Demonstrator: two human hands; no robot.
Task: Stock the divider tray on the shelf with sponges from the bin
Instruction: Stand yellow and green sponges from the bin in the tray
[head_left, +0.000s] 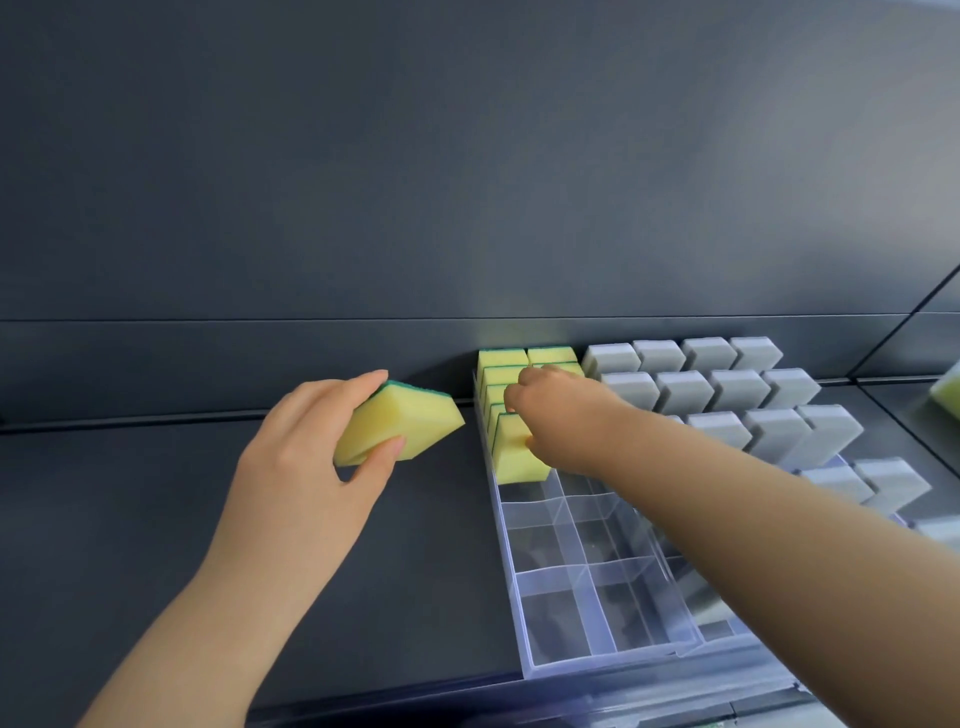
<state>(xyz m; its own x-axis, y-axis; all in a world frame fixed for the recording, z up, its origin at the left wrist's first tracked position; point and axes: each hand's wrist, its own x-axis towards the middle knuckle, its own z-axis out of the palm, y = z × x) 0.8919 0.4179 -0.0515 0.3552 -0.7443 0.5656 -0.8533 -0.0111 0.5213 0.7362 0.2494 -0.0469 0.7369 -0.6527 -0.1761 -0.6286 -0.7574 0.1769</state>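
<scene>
Your left fingers (358, 382) are clamped on the spare sponge (400, 426), index finger along its green scouring face and thumb under the yellow foam. Your left hand (291, 457) holds it tilted above the shelf (156, 493) near the back edge, just left of the divider tray (597, 661).

Your right hand (561, 415) is curled on the front sponge (514, 454). That one stands on edge in the tray's left column, against the yellow row (501, 358) that runs to the shelf's back edge.

Expect these to be light, soft and springy. Pinch across the broad faces, since the green face probably gives the surer hold. Squeeze too hard and the foam may bulge and catch on a divider. The compartments towards the shelf's front edge are not yet stocked. Grey sponges (727, 389) fill the rows to the right.
</scene>
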